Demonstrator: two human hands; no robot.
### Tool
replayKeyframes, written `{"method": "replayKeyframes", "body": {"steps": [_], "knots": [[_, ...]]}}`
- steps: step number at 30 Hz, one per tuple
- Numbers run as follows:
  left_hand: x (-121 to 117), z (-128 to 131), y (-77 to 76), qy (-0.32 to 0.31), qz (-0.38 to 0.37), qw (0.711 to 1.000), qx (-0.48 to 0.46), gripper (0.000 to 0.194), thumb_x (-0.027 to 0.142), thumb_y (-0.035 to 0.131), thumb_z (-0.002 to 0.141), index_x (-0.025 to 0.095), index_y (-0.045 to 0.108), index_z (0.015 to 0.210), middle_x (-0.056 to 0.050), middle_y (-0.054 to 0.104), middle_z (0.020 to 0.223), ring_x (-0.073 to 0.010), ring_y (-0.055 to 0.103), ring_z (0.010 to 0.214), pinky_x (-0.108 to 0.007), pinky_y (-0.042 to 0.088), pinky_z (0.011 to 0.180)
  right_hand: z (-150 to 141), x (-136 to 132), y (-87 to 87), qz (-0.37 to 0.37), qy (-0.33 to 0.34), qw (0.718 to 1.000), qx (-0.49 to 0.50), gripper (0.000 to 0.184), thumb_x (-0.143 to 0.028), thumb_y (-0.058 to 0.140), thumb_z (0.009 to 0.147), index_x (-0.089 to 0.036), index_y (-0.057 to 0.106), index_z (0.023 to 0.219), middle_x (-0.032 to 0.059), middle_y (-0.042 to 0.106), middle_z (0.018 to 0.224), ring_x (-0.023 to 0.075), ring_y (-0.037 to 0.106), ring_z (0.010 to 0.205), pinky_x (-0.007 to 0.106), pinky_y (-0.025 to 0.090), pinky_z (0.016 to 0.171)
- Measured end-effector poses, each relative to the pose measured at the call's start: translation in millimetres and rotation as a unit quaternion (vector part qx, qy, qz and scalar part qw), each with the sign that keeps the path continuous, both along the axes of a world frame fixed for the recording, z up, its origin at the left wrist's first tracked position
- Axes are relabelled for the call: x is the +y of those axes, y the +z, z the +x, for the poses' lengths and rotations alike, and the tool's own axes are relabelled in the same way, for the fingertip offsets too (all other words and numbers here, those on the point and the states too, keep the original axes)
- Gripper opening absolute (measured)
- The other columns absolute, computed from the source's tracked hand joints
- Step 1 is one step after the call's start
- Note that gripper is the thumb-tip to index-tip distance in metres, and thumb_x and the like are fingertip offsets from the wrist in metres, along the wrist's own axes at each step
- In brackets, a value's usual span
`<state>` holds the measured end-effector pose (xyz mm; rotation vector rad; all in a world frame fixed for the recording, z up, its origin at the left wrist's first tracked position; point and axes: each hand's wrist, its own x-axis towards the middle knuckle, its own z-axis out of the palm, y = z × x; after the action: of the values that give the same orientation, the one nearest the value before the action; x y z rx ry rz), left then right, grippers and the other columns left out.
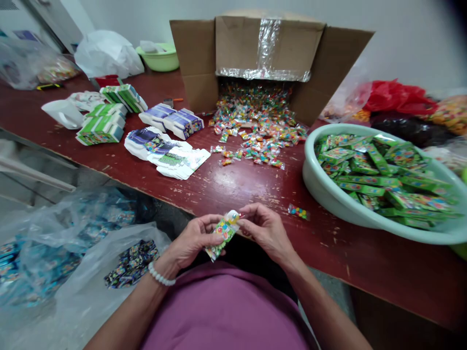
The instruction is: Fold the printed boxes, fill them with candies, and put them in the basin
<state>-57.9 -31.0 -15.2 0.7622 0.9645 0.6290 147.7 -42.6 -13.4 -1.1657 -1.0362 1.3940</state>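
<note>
My left hand point(204, 235) is closed around a small green printed candy box point(223, 235), held tilted just in front of the table's near edge. At the box's upper end, my right hand point(265, 228) pinches a small clear packet of coloured candies point(233, 217), which sits at the box's opening. How far the packet is inside the box I cannot tell. To the right of my right hand, a single candy packet point(298, 211) lies on the red-brown table point(233, 187).
A cardboard carton point(270, 46) spills many candy packets point(255, 131) onto the table. At right stands a pale green basin point(328, 206) of green boxes. Flattened boxes point(178, 158), stacked boxes point(102, 124) and a white cup point(63, 114) lie left. Plastic bags point(91, 272) fill the lower left.
</note>
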Motion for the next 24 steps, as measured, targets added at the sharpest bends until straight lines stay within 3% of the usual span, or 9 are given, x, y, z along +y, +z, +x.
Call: {"method": "replayKeyframes", "body": {"steps": [2, 4, 8, 10, 13, 18, 20, 22, 24], "knots": [[-2, 3, 0.5, -0.051, 0.002, 0.999, -0.007, 0.046, 0.027, 0.086, 0.071, 0.016, 0.067, 0.111, -0.003, 0.068, 0.09, -0.014, 0.064, 0.066, -0.031, 0.061, 0.062, 5, 0, 2.5, 0.038, 0.035, 0.997, -0.052, 0.012, -0.026, 0.074, 0.081, -0.022, 0.071, 0.092, 0.0017, 0.075, 0.085, 0.0157, 0.069, 0.074, 0.027, 0.055, 0.069], [-3, 5, 2.6, -0.077, 0.014, 0.997, -0.005, 0.039, 0.032, 0.081, 0.077, 0.021, 0.065, 0.11, -0.001, 0.065, 0.088, -0.0128, 0.063, 0.062, -0.028, 0.057, 0.058, 11, 0, 8.2, 0.08, 0.068, 0.986, -0.127, 0.013, -0.02, 0.067, 0.086, -0.022, 0.073, 0.097, 0.0023, 0.076, 0.091, 0.0166, 0.07, 0.081, 0.028, 0.054, 0.075], [-2, 12, 6.1, -0.118, 0.037, 0.992, 0.015, 0.036, 0.036, 0.075, 0.084, 0.026, 0.061, 0.116, -0.002, 0.068, 0.101, -0.0135, 0.065, 0.071, -0.025, 0.053, 0.066, 14, 5, 18.2, 0.195, 0.12, 0.934, -0.273, 0.021, -0.012, 0.06, 0.091, -0.022, 0.075, 0.102, 0.0038, 0.074, 0.095, 0.0164, 0.069, 0.086, 0.027, 0.052, 0.08], [0, 18, 7.4, -0.103, 0.035, 0.994, 0.016, 0.042, 0.037, 0.075, 0.083, 0.027, 0.061, 0.121, -0.001, 0.069, 0.097, -0.0132, 0.063, 0.071, -0.024, 0.053, 0.066, 11, 9, 17.8, 0.223, 0.077, 0.924, -0.3, 0.019, -0.015, 0.064, 0.09, -0.021, 0.074, 0.105, 0.0049, 0.072, 0.098, 0.0163, 0.067, 0.088, 0.026, 0.051, 0.079], [2, 27, 10.5, -0.038, -0.014, 0.999, 0.002, 0.043, 0.044, 0.07, 0.085, 0.023, 0.062, 0.123, -0.003, 0.07, 0.091, -0.0155, 0.063, 0.067, -0.027, 0.054, 0.061, 6, 10, 13.5, 0.198, -0.015, 0.935, -0.294, 0.028, -0.018, 0.069, 0.087, -0.021, 0.069, 0.115, 0.0025, 0.073, 0.092, 0.0147, 0.067, 0.079, 0.025, 0.052, 0.074], [8, 37, 17.5, 0.066, -0.076, 0.995, -0.012, 0.038, 0.046, 0.062, 0.089, 0.012, 0.069, 0.105, -0.009, 0.073, 0.082, -0.0189, 0.064, 0.059, -0.033, 0.058, 0.052, 0, 0, 12.3, 0.245, 0.022, 0.922, -0.3, 0.025, -0.021, 0.057, 0.095, -0.025, 0.066, 0.118, 0.0041, 0.074, 0.101, 0.0181, 0.067, 0.088, 0.031, 0.05, 0.084], [8, 39, 18.2, 0.095, -0.068, 0.993, -0.019, 0.032, 0.041, 0.064, 0.088, 0.011, 0.07, 0.099, -0.009, 0.073, 0.078, -0.0188, 0.064, 0.057, -0.031, 0.057, 0.048, 0, -2, 10.8, 0.226, -0.027, 0.942, -0.248, 0.025, -0.021, 0.057, 0.093, -0.025, 0.065, 0.117, 0.0049, 0.072, 0.102, 0.017, 0.064, 0.084, 0.031, 0.05, 0.08], [6, 39, 16.9, 0.118, -0.061, 0.991, -0.025, 0.031, 0.039, 0.067, 0.084, 0.011, 0.07, 0.095, -0.009, 0.072, 0.074, -0.0201, 0.065, 0.057, -0.031, 0.057, 0.046, -1, -2, 6.0, 0.139, -0.066, 0.975, -0.16, 0.029, -0.024, 0.064, 0.087, -0.024, 0.062, 0.116, 0.0035, 0.068, 0.1, 0.0144, 0.061, 0.074, 0.028, 0.05, 0.07], [4, 39, 14.2, 0.128, -0.053, 0.99, -0.029, 0.033, 0.041, 0.07, 0.08, 0.011, 0.069, 0.093, -0.008, 0.071, 0.071, -0.0205, 0.065, 0.056, -0.031, 0.057, 0.046, -3, 0, -0.6, 0.043, -0.049, 0.997, -0.045, 0.036, -0.029, 0.074, 0.079, -0.024, 0.06, 0.112, 0.0013, 0.067, 0.097, 0.0127, 0.059, 0.069, 0.026, 0.051, 0.064]]}}
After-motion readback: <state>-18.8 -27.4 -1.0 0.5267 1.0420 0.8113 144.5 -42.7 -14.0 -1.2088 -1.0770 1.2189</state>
